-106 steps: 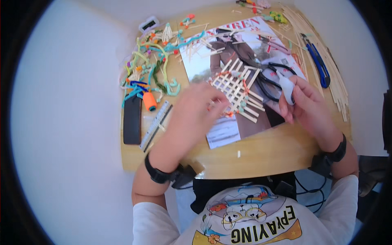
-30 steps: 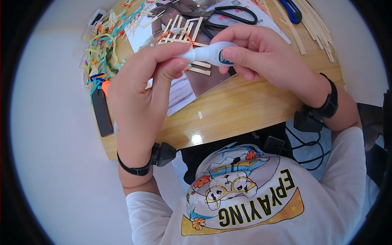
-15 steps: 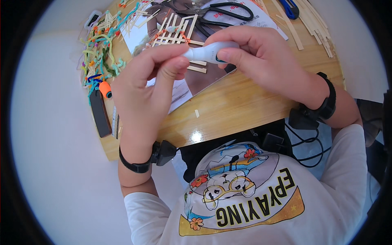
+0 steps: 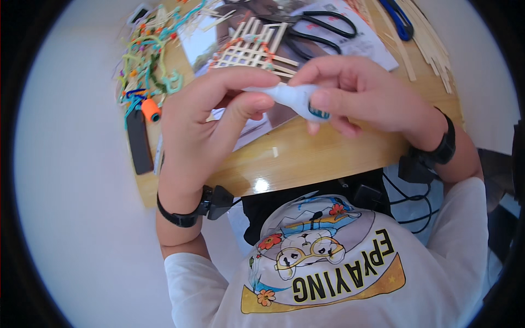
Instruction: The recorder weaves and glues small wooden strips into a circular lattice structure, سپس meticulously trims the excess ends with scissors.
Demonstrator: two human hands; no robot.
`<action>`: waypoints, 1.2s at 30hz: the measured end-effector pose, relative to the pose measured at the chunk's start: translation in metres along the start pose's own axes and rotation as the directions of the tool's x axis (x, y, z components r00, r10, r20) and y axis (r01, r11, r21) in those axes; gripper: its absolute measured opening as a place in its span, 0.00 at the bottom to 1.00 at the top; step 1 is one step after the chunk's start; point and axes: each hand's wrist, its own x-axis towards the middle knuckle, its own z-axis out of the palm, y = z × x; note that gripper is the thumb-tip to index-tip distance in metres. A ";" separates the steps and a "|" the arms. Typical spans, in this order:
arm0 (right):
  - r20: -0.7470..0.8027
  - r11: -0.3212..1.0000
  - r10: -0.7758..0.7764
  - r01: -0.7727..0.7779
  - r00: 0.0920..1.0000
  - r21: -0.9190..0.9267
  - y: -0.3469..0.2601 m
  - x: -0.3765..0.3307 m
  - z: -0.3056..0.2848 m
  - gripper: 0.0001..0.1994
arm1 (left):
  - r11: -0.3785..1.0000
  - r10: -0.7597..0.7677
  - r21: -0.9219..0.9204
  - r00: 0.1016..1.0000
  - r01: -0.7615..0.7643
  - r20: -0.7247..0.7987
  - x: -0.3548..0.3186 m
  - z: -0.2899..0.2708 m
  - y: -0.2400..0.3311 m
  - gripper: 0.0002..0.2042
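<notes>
A small white squeeze bottle (image 4: 297, 99) with a narrow end is held between my two hands above the table. The fingertips of my left hand (image 4: 216, 112) pinch its narrow end. My right hand (image 4: 369, 95) is closed around the wider body, with the thumb pressed on its side near a dark green patch. Just beyond the bottle lies a lattice of crossed thin wooden strips (image 4: 249, 54), with an orange beaded band across it. The lattice's near edge is partly hidden by my left hand.
Large black-handled scissors (image 4: 333, 49) lie beyond my right hand, on printed sheets (image 4: 377, 46). A blue cutter (image 4: 401, 22) and loose wooden strips (image 4: 429, 38) are at far right. Colourful fuzzy stems (image 4: 145, 60), an orange spool (image 4: 151, 110) and a dark block (image 4: 140, 145) line the left.
The bottle has moved slightly right and nearer to me, and now tilts with its wider end lower. My right hand has shifted with it. The table view has shifted a little.
</notes>
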 end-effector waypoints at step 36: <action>-0.342 0.840 -0.408 0.202 0.846 -0.504 0.022 -0.001 0.013 0.11 | 0.954 -0.301 -0.025 0.952 0.300 -0.053 0.001 0.015 0.011 0.07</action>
